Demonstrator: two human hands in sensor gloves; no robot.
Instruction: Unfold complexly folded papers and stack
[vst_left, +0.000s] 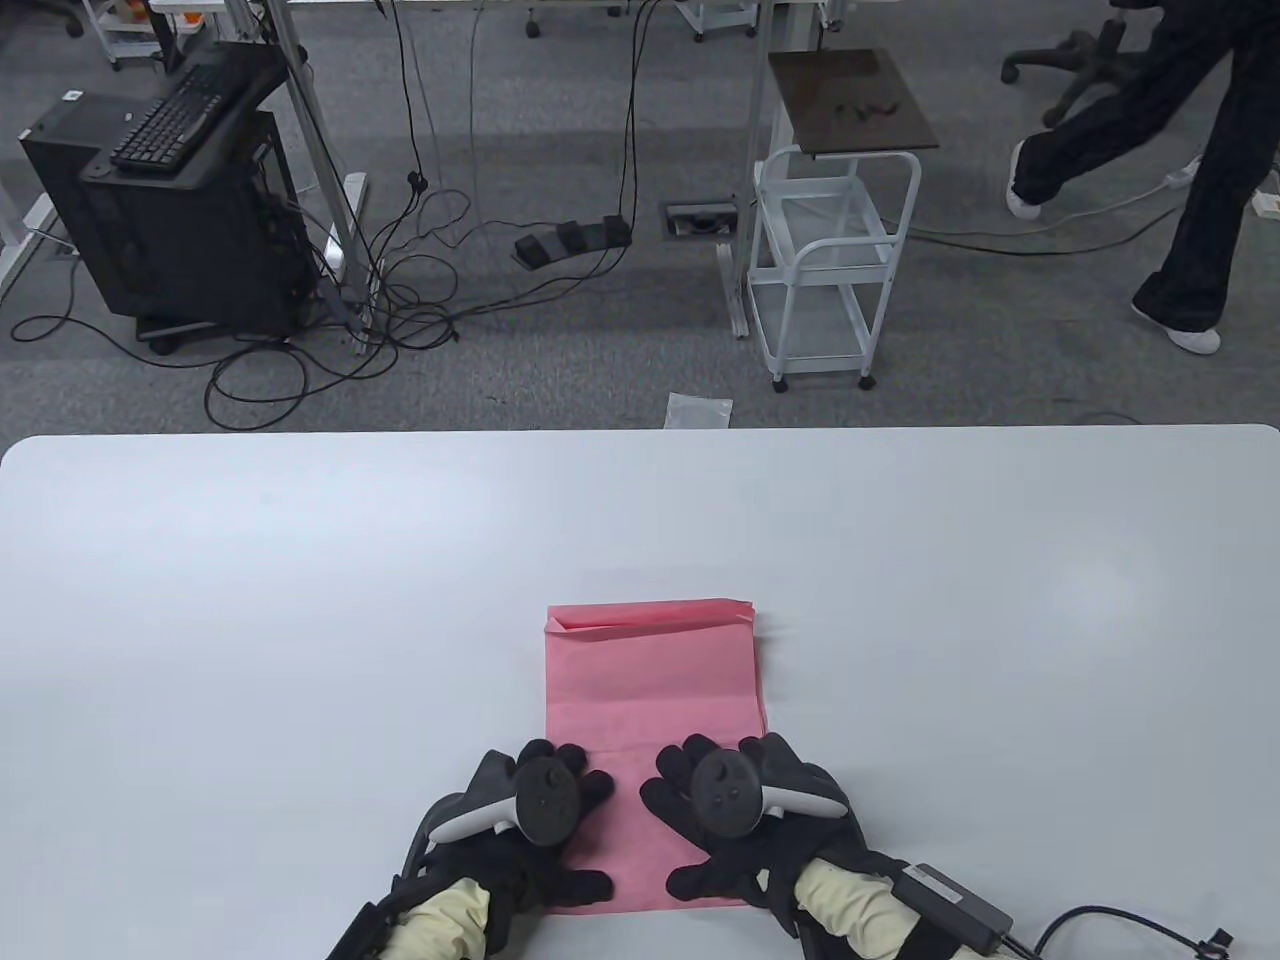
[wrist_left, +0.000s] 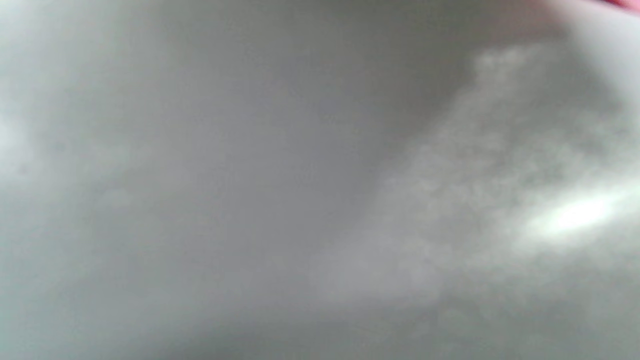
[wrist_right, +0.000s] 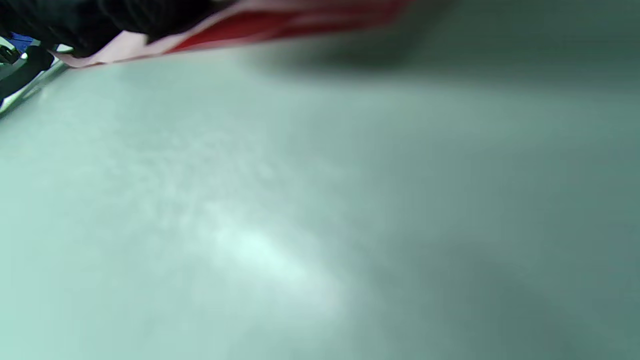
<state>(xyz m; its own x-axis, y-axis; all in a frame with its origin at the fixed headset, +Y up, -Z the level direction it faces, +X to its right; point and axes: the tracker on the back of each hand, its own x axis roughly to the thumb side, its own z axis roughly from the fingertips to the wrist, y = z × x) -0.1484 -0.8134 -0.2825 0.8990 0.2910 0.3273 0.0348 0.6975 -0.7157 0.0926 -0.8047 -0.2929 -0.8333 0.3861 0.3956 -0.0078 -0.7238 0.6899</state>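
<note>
A pink paper (vst_left: 650, 690) lies flat on the white table (vst_left: 300, 620) near its front edge, with a narrow strip still folded over at its far edge. My left hand (vst_left: 545, 810) rests flat on the paper's near left part. My right hand (vst_left: 735, 810) rests flat on its near right part, fingers spread. Neither hand grips anything. In the right wrist view the paper's edge (wrist_right: 280, 27) shows red at the top beside my dark glove. The left wrist view shows only blurred table and a sliver of pink (wrist_left: 622, 4) in the top right corner.
Beyond the table's far edge is the floor with a white cart (vst_left: 835, 270), a computer tower with a keyboard (vst_left: 180, 190), cables, and a person walking (vst_left: 1170, 170) at the far right. A black adapter and cable (vst_left: 960, 905) lie by my right forearm.
</note>
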